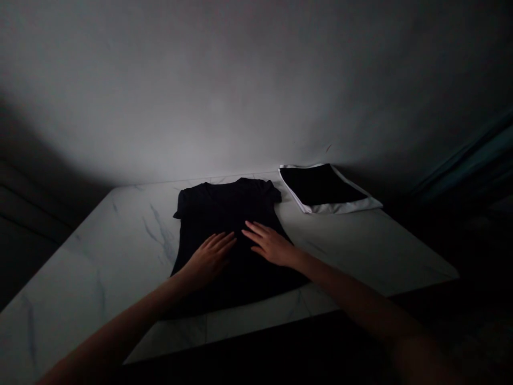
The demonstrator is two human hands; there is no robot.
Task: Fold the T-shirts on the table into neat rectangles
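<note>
A black short-sleeved T-shirt [228, 208] lies spread out on the table, its neckline toward the wall and its hem near the front edge. Over its middle, my left hand [208, 258] lies flat with the fingers stretched toward the centre. Facing it from the other side, my right hand [269, 244] is also flat, fingers extended and slightly apart. Both appear to rest on the cloth, and a small gap separates their fingertips. Neither one grips the fabric. In the dim light, folds in the black cloth are hard to make out.
The white table [100, 240] has grey marble-like veins and stands against a pale wall [200, 96]. Toward the back right lies a flat stack of folded cloth [324, 184], black on top with white underneath. Teal fabric [468, 160] shows dimly at the far right.
</note>
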